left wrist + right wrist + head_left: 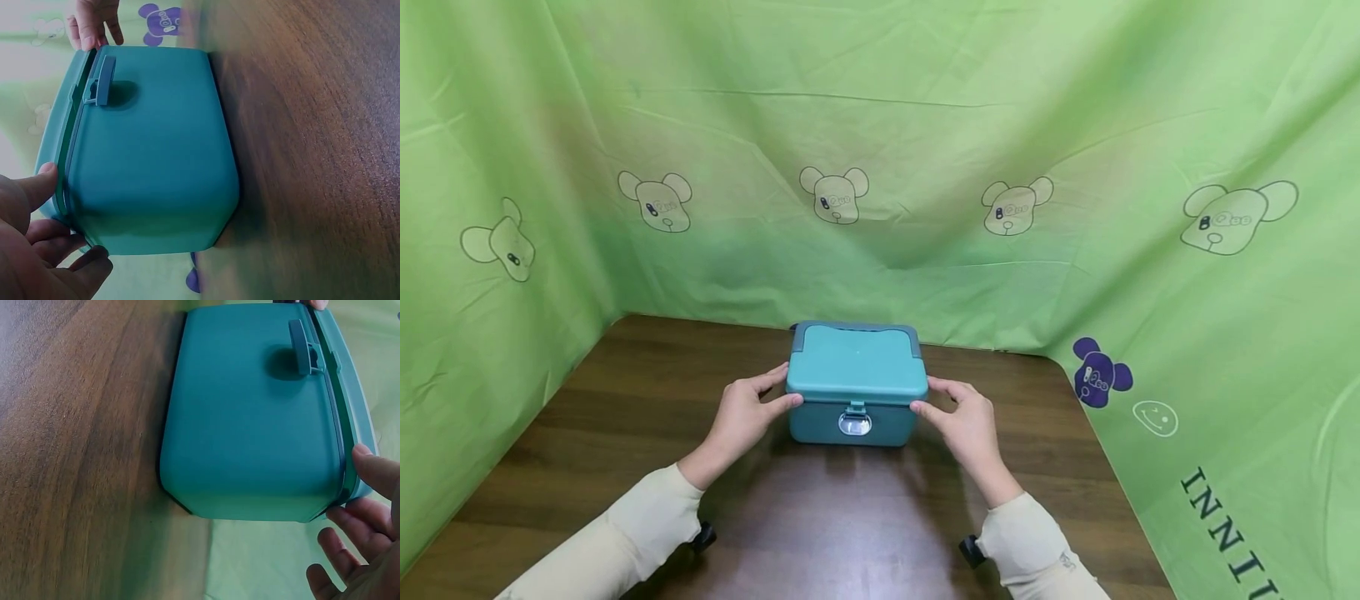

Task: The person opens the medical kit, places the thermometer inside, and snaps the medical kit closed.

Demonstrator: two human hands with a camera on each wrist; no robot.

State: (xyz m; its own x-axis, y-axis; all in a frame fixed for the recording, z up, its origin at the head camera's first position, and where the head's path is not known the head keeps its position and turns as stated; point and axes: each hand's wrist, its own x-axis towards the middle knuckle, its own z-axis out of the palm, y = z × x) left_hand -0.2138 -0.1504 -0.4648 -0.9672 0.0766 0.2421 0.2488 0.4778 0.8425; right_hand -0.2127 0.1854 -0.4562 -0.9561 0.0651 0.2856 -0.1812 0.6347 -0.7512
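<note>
A teal lidded box [857, 423] stands on the table with its front latch [107, 81] sticking out, unhooked from the lid. Its lid [857, 362] lies over the body, with a narrow dark gap along the front seam in both wrist views. My left hand [745, 412] holds the lid's left front corner, thumb on the front edge and fingers along the side. At the opposite corner, my right hand [966, 421] grips the lid the same way, thumb in front. In the right wrist view, the lower fingers of the right hand [369, 531] hang off the box.
The brown wooden table [662, 375] reaches back to a green cloth [917, 275] printed with bear heads, which also rises along both sides. A dark wrist strap piece [702, 537] shows at the left sleeve, another dark piece [972, 550] at the right.
</note>
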